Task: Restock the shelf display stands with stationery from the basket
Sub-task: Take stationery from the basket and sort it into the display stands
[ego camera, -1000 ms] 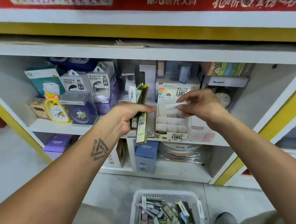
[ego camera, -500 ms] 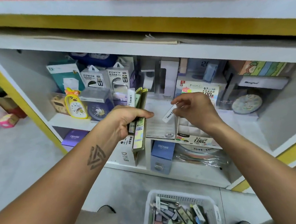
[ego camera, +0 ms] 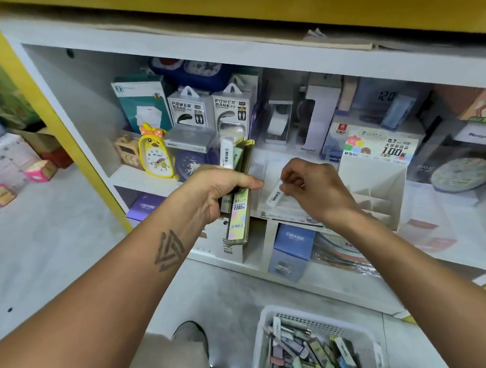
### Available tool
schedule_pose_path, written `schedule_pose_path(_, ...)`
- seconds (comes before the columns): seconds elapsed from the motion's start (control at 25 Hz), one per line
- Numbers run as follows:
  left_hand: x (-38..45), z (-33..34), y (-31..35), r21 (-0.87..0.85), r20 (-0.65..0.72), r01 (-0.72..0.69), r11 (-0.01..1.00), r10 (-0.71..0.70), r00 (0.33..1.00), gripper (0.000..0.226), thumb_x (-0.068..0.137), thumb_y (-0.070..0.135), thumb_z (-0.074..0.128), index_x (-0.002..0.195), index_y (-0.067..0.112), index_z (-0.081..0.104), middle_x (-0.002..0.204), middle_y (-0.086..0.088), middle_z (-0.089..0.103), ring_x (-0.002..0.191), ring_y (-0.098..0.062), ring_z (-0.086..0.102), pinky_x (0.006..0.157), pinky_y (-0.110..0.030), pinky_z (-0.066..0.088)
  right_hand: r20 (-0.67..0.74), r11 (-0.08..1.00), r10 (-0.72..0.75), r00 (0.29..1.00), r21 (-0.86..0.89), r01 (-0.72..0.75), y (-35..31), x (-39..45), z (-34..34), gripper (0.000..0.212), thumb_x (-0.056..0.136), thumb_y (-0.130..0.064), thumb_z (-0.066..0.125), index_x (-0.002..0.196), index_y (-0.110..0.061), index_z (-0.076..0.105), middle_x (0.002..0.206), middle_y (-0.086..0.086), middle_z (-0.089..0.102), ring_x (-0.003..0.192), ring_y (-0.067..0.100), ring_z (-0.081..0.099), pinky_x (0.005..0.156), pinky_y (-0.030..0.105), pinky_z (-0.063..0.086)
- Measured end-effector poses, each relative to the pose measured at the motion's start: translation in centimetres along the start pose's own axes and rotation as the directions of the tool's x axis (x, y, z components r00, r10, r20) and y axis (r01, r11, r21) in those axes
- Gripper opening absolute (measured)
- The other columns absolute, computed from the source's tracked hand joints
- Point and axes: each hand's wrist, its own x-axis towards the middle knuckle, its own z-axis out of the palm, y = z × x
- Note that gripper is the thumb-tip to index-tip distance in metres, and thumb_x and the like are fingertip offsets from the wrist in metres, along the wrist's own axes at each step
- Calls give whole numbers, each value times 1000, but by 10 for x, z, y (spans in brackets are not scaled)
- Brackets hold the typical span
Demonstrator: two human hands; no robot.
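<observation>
two white boxes (ego camera: pixel 190 110) say POWER BANK, purple box (ego camera: pixel 148 206) and blue box (ego camera: pixel 295 239) both say CRUHRE, display stand (ego camera: pixel 387 149) header reads 0.7 HB 100, green packs (ego camera: pixel 239 212) show 100 too

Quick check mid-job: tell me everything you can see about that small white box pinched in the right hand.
The small white box is a slim, oblong pack, apparently card or plastic, with dark print along one face too blurred to read. It looks closed and undamaged. It hangs tilted, upper end toward the right, lower end down-left, in front of the shelf beside the white display stand. Only the right hand touches it, fingertips pinching its upper end; the left hand grips a separate bundle of packs.
</observation>
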Motion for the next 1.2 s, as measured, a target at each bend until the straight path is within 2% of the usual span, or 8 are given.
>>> schedule_pose_path(0.36, -3, -1, 0, 1, -2, -18, 1000, 18, 1000, 57, 57, 4, 91, 109, 0, 67, 103, -17, 72, 93, -32, 70, 73, -48, 60, 167, 970, -89, 982, -208, 123, -9, -1, 12, 8, 95, -21, 63, 102, -24, 63, 90, 3, 69, 86, 26, 65, 76, 37, 55)
schedule_pose_path(0.52, -4, 7, -1, 13, -1, -37, 999, 37, 999, 56, 55, 8, 93, 104, 0, 69, 101, -16, 73, 94, -31, 70, 81, -49, 58, 175, 974, -59, 983, -207, 95, -15, -6, 10, 22, 99, -22, 57, 115, -25, 71, 106, -2, 72, 92, 18, 66, 77, 30, 52)
schedule_pose_path(0.56, -5, 11, -1, 18, 9, -46, 999, 45, 999, 56, 53, 9, 94, 103, 0, 70, 100, -15, 73, 94, -31, 70, 81, -48, 58, 116, 991, -18, 993, -129, 33, -17, -6, 4, 23, 99, -22, 57, 116, -27, 71, 104, -5, 72, 85, 13, 67, 70, 24, 51)
schedule_pose_path(0.64, -5, 24, -1, 14, 34, -69, 998, 68, 997, 52, 54, 8, 94, 99, 0, 70, 92, -14, 74, 86, -29, 71, 73, -45, 60, 29, 951, 170, 985, 258, -172, -19, -5, -15, 21, 99, -22, 58, 115, -22, 71, 94, -4, 75, 68, 10, 68, 59, 22, 51)
schedule_pose_path(0.76, -9, 49, -1, 3, 87, -97, 995, 96, 992, 46, 56, 8, 93, 96, 2, 71, 83, -12, 74, 74, -24, 71, 61, -36, 58, 209, 665, 280, 937, 662, -346, -19, -11, -43, 17, 95, -20, 66, 106, -8, 71, 88, 10, 76, 65, 20, 68, 57, 25, 53)
schedule_pose_path(0.92, -11, 81, 3, -89, 158, -107, 990, 120, 980, 35, 66, -2, 84, 97, 0, 71, 77, -17, 74, 65, -26, 73, 54, -36, 58, 395, 468, 195, 898, 767, -440, -8, -24, -66, 28, 81, -20, 76, 102, -2, 73, 87, 12, 70, 71, 18, 67, 66, 26, 57)
schedule_pose_path(1.08, -9, 108, 8, -145, 248, -69, 987, 103, 963, 40, 70, 6, 84, 107, -3, 70, 97, -21, 74, 86, -33, 74, 66, -43, 61, 320, 675, 160, 934, 655, -340, 5, -33, -83, 42, 67, 0, 84, 106, -4, 70, 96, 9, 70, 89, 23, 70, 87, 40, 59)
schedule_pose_path(1.2, -5, 122, 11, -179, 281, -55, 982, 104, 954, 39, 70, 9, 84, 105, -2, 72, 96, -20, 74, 78, -31, 73, 63, -43, 60, 248, 684, 251, 936, 638, -353, 8, -36, -94, 42, 70, 14, 79, 106, -3, 69, 94, 15, 66, 83, 25, 70, 74, 37, 61)
